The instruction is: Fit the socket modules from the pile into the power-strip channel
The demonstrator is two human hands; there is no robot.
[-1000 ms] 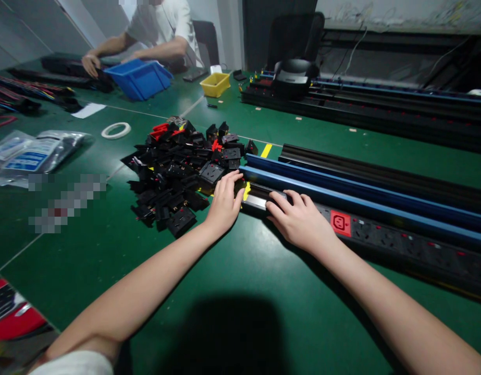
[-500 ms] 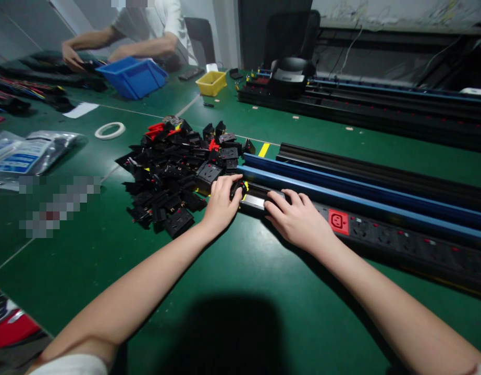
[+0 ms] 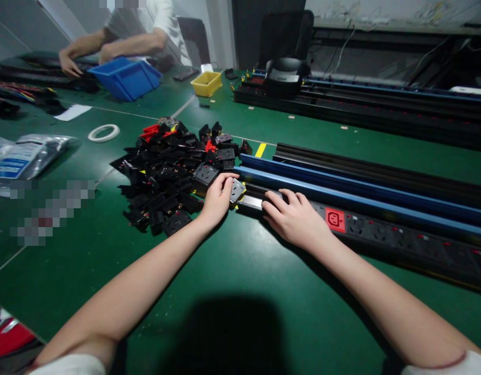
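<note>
My left hand (image 3: pixel 218 199) is closed on a black socket module (image 3: pixel 236 191), its slotted face tilted up, at the left end of a long power strip rail (image 3: pixel 251 202). Silver metal shows on that end of the rail. My right hand (image 3: pixel 293 214) lies over the rail a little further right, fingers bent on top of it; whether a module is under them is hidden. To its right, a red socket (image 3: pixel 333 219) and several black sockets (image 3: pixel 377 229) sit in the rail. A heap of loose black modules (image 3: pixel 165 179), a few red, lies left of my left hand.
Blue-edged rails (image 3: pixel 342 197) lie right behind the strip. Further back are a yellow bin (image 3: pixel 206 85), a blue bin (image 3: pixel 126 80) and more long rails (image 3: pixel 361 107). A tape roll (image 3: pixel 103 133) and plastic bags (image 3: pixel 25 156) lie left. Across the table, a person's hand (image 3: pixel 70 63) shows.
The socket module in my left hand has turned so its slotted face now shows. My right hand stays on the rail. The whole view has shifted slightly.
</note>
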